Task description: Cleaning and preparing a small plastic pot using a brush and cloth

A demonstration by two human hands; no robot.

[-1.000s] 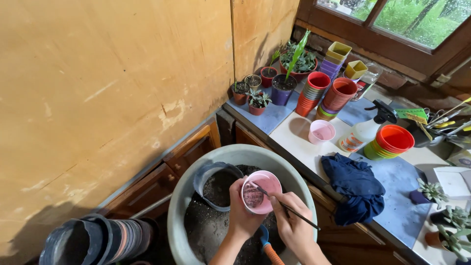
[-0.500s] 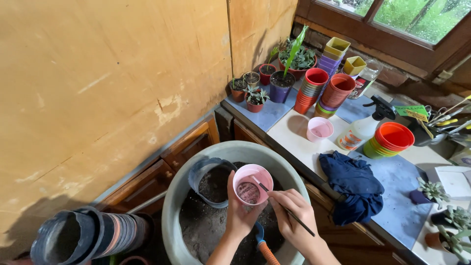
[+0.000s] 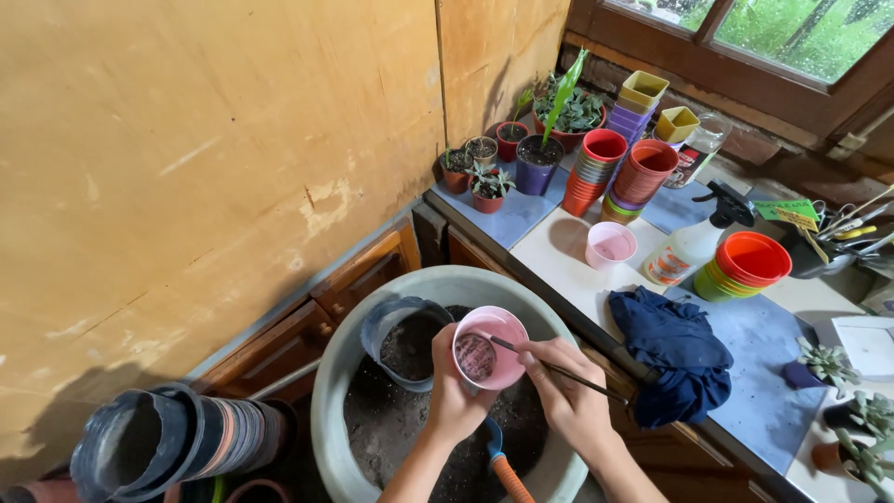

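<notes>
2 hands are working over the big grey tub [image 3: 340, 373] of soil: the left hand [image 3: 453, 396] is wrapping closed around a pink pot [image 3: 491, 346], tilting it above the tub, while the right hand [image 3: 568, 391] is pinching a thin dark stick [image 3: 549, 366], poking its tip inside. Only a mesh-like layer seems to be lining the pot's bottom, so filling looks barely begun; 1 more pink pot [image 3: 610, 246] is waiting on the counter [image 3: 559, 270].
</notes>
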